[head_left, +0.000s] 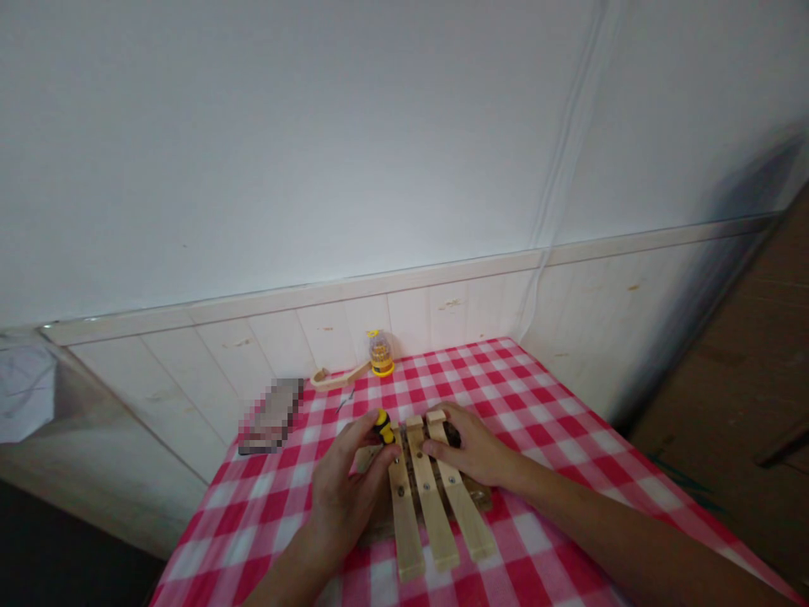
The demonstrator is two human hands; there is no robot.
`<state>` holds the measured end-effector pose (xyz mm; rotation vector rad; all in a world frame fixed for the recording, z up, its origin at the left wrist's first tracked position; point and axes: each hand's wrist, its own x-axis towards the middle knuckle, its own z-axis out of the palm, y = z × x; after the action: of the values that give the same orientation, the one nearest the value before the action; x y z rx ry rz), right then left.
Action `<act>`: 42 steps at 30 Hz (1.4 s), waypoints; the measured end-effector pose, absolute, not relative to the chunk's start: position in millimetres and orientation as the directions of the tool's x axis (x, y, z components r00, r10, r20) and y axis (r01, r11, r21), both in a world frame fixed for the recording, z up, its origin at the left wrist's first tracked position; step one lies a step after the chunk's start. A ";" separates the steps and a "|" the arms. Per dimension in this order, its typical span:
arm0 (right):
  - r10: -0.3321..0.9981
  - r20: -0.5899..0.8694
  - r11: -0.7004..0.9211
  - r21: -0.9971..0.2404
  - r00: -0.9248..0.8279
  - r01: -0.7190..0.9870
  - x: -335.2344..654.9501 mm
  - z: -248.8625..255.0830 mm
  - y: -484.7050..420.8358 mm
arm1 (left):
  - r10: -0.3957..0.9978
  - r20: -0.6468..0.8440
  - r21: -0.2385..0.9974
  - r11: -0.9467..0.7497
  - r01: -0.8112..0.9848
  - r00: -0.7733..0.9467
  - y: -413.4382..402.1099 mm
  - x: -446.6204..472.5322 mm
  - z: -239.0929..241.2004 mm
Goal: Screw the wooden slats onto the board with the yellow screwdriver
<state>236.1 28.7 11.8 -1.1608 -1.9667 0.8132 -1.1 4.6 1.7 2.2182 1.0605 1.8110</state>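
A short yellow-and-black screwdriver (383, 427) is pinched between the thumb and fingers of my left hand (345, 476). Its tip is hidden, close to the top of the leftmost of three pale wooden strips (404, 531). Screws show along these strips, which lie side by side across a brown base (480, 496). My right hand (474, 447) grips the far right part of this wooden piece, thumb on the strips and fingers behind the upper end. The middle strip (437, 531) and right strip (473, 527) point toward me.
Near the wall stands a yellow-capped screwdriver bit jar (381, 354). Beside it lies a curved wooden piece (341, 379), with a small thin metal item (346, 398) in front. A blurred-out flat object (271, 415) rests at the left table edge. A red-and-white checked cloth (537, 531) covers the table.
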 end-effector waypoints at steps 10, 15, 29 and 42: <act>0.901 0.262 0.410 -0.776 -0.345 0.480 236.8 10.4 28.6 | 0.643 0.765 0.582 -0.716 0.385 0.041 2.9 1.3 -2.4; 0.904 0.256 0.403 -0.777 -0.342 0.483 236.7 10.5 28.6 | 0.636 0.770 0.562 -0.716 0.415 0.054 3.6 -1.3 -0.8; 0.899 0.267 0.413 -0.777 -0.347 0.475 237.1 11.3 28.6 | 0.684 0.729 0.616 -0.674 0.408 0.028 4.1 -0.2 -5.4; 0.903 0.261 0.406 -0.778 -0.342 0.479 236.8 13.2 27.1 | 0.699 0.715 0.649 -0.679 0.343 0.030 1.4 1.7 -5.6</act>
<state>236.8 27.1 13.2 -1.1741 -1.9719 0.7821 1.7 1.4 -5.6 2.0148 1.0656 1.6917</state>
